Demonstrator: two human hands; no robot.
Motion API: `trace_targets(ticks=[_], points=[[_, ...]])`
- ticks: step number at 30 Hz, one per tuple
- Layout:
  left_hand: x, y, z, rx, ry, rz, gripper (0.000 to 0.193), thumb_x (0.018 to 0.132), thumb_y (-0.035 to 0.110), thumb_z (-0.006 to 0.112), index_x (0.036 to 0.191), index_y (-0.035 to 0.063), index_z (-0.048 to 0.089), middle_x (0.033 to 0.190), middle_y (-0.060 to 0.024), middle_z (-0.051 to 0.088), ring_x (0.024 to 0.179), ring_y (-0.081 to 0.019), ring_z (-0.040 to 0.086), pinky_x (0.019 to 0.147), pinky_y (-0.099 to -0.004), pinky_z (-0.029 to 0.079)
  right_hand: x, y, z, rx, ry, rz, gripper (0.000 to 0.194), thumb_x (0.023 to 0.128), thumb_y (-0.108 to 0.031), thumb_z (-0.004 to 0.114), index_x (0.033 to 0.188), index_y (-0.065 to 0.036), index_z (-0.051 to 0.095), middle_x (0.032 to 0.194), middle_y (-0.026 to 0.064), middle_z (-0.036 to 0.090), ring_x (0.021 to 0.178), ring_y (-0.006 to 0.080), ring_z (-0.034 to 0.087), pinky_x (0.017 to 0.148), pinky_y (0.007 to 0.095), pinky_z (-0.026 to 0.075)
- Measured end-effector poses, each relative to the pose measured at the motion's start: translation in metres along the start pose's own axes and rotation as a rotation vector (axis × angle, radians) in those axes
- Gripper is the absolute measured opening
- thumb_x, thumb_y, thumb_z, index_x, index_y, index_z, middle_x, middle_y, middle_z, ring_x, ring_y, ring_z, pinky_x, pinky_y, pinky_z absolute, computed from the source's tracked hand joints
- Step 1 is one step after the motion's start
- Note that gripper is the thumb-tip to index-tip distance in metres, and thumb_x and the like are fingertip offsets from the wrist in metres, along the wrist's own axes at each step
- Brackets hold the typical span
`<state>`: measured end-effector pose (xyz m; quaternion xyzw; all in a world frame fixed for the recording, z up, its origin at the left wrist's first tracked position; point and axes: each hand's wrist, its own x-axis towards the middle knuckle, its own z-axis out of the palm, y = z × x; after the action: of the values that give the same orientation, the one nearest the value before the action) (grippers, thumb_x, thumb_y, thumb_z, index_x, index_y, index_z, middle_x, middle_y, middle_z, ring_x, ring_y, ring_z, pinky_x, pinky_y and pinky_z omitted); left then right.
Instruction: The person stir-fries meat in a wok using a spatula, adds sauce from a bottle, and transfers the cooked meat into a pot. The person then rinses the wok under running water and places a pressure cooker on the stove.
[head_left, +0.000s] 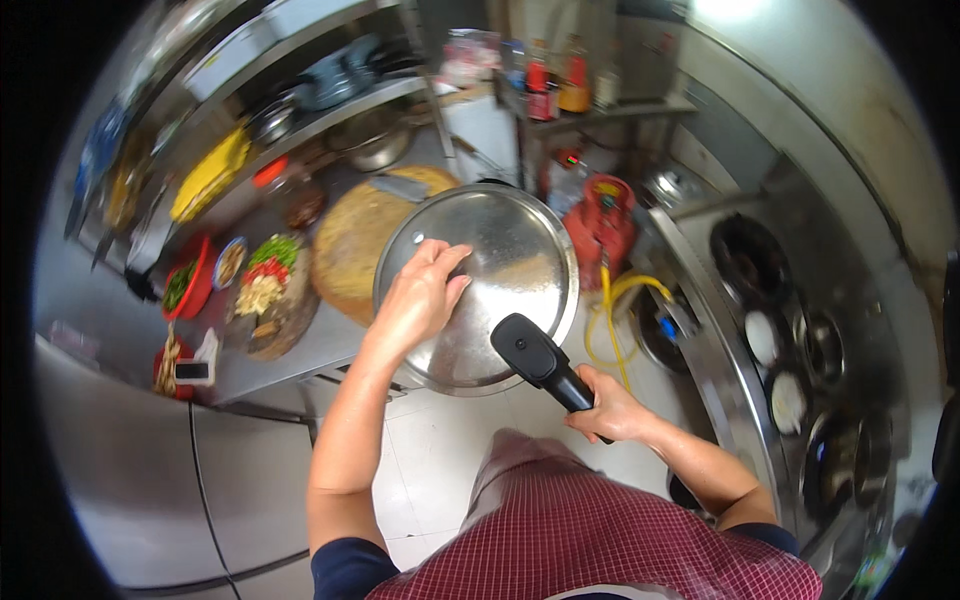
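Observation:
A round, shiny metal lid (517, 247) with a raised rim is held up in front of me. The fingertips and thumb of my left hand (424, 300) pinch near its middle, where a small dark part shows between them. My right hand (611, 405) is closed round a thick black handle (532, 352), whose broad end overlaps the lid's lower right edge. Whatever lies beneath the lid is hidden. Behind it, a round wooden chopping board (341, 247) with a cleaver blade (399, 187) rests on the metal counter (300, 367).
Left on the counter are a board with chopped vegetables (262, 281), a red basket of greens (196, 281) and a phone (193, 372). Beyond the lid stands a red gas cylinder (600, 225) with a yellow hose (611, 330). A stove counter (720, 337) with pans runs along the right.

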<state>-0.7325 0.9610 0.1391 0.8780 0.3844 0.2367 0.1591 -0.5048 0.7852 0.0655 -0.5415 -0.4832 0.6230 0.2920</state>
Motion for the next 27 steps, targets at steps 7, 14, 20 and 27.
trace_targets(ticks=[7,14,20,27], points=[[0.029,0.138,0.088,-0.121,-0.122,0.336,0.028,0.078,0.002,0.067,0.104,0.0030,0.060,0.104,-0.0137,0.058,0.092,-0.0314,0.060,0.080,-0.0371,0.049,-0.145,0.074,-0.055,0.041,0.258,-0.041,0.032,0.071,-0.006,0.064,0.094,0.002,0.043,0.058,0.0054,0.050,0.044,0.0141,0.052,0.042,0.0301,0.041],[0.065,0.275,0.158,-0.215,-0.262,0.658,0.028,0.074,0.000,0.070,0.101,0.0029,0.062,0.106,-0.0124,0.058,0.093,-0.0308,0.059,0.078,-0.0357,0.049,-0.268,0.132,-0.093,-0.076,0.614,-0.072,0.047,0.069,-0.018,0.071,0.106,0.002,0.050,0.080,0.0120,0.058,0.072,0.0217,0.059,0.065,0.0338,0.047],[0.085,0.381,0.197,-0.287,-0.262,0.961,0.027,0.071,0.003,0.072,0.097,0.0032,0.063,0.105,-0.0132,0.058,0.095,-0.0320,0.059,0.080,-0.0369,0.049,-0.338,0.153,-0.095,-0.026,0.895,-0.135,0.052,0.069,-0.023,0.072,0.108,0.002,0.050,0.083,0.0150,0.058,0.079,0.0253,0.060,0.070,0.0357,0.046],[0.069,0.478,0.235,-0.348,-0.088,1.074,0.050,0.073,0.010,0.074,0.120,0.0038,0.057,0.119,-0.0158,0.056,0.087,-0.0289,0.059,0.075,-0.0364,0.050,-0.401,0.156,-0.091,0.461,1.004,-0.028,0.043,0.077,-0.004,0.067,0.110,0.005,0.042,0.069,0.0082,0.054,0.047,0.0130,0.055,0.042,0.0266,0.044]])
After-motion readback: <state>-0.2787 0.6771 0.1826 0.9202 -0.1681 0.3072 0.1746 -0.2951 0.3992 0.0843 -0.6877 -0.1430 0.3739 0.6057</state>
